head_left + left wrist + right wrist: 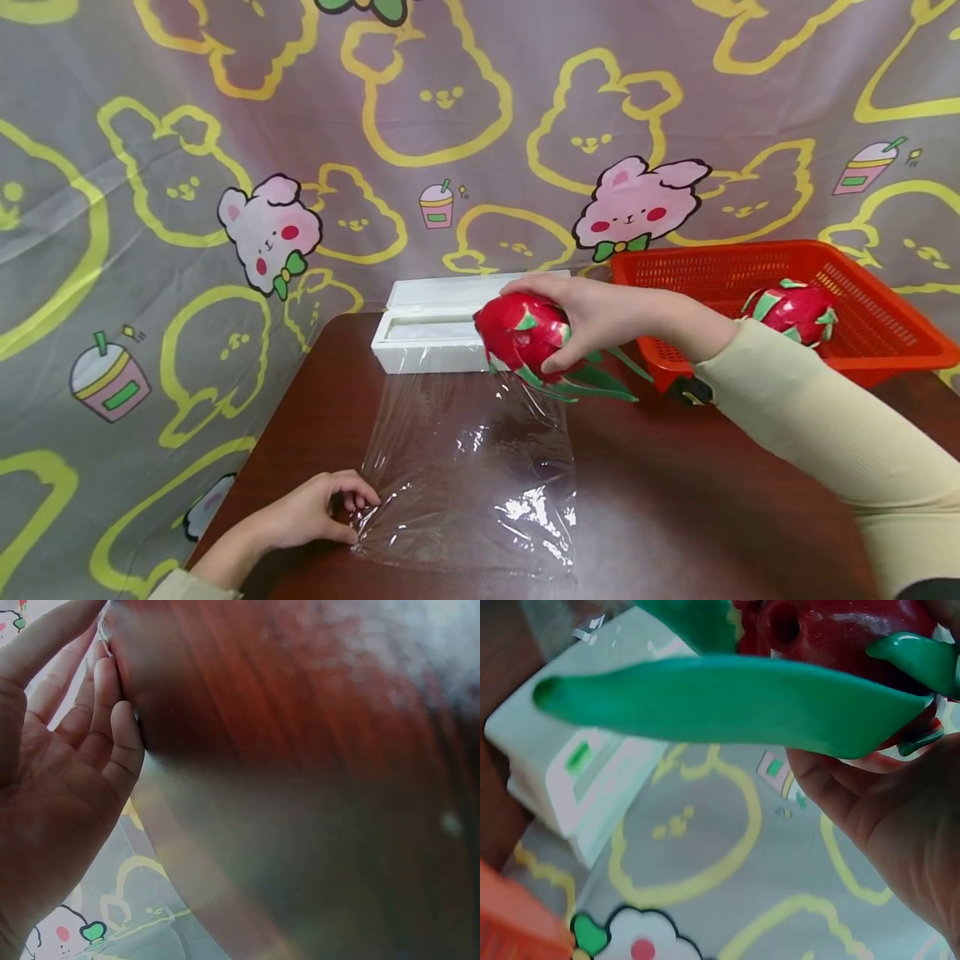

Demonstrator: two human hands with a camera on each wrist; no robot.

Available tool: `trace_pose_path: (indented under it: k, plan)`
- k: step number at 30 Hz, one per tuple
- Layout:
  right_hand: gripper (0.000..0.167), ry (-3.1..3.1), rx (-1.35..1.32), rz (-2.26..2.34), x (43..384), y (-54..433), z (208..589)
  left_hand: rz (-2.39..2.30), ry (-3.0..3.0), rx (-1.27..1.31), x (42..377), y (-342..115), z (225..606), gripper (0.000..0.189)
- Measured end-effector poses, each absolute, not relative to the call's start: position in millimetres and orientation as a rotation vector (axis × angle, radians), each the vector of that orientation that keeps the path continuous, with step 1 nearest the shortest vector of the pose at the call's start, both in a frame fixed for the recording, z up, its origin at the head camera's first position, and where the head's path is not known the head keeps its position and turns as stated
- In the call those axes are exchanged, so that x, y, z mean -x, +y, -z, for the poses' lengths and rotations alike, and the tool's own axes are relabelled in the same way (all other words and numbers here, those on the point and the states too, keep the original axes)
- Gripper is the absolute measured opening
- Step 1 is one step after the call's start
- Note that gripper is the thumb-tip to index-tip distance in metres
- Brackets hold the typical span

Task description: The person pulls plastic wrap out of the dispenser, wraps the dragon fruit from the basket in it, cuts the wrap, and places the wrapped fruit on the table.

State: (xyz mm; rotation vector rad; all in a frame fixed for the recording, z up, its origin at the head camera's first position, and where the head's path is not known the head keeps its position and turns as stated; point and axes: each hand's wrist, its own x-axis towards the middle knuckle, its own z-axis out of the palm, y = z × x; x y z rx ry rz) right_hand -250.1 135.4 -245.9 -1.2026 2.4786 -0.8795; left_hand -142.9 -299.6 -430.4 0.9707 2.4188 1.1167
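Held aloft in my right hand (pixel 600 312) is a red dragon fruit (pixel 521 329) with long green leaf tips, above the far end of a sheet of cling film (pixel 465 467). In the right wrist view, one long green leaf (pixel 727 705) crosses in front of the fruit (pixel 825 630). The clear film runs from a white cling film box (pixel 427 358) toward me over the brown table. At its near left corner my left hand (pixel 311 508) pinches the film's edge between thumb and fingers. The left wrist view shows this hand (pixel 67 772) low beside the tabletop.
A red plastic basket (pixel 720 258) stands at the back right, with a second dragon fruit (pixel 795 312) in it. Behind the brown table (pixel 675 500) hangs a grey patterned cloth (pixel 517 108). The box's lid (pixel 442 287) is raised at the back.
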Motion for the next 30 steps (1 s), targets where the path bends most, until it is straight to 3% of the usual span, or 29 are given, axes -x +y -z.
trace_pose_path:
  k: [20,30]
  plan:
    - [0.093,2.267,1.455,0.793,258,55,311,-1.107,2.425,-0.960,144,-300,431,0.034]
    - [0.089,2.259,1.441,0.671,265,30,335,-1.119,2.408,-0.885,143,-300,431,0.035]
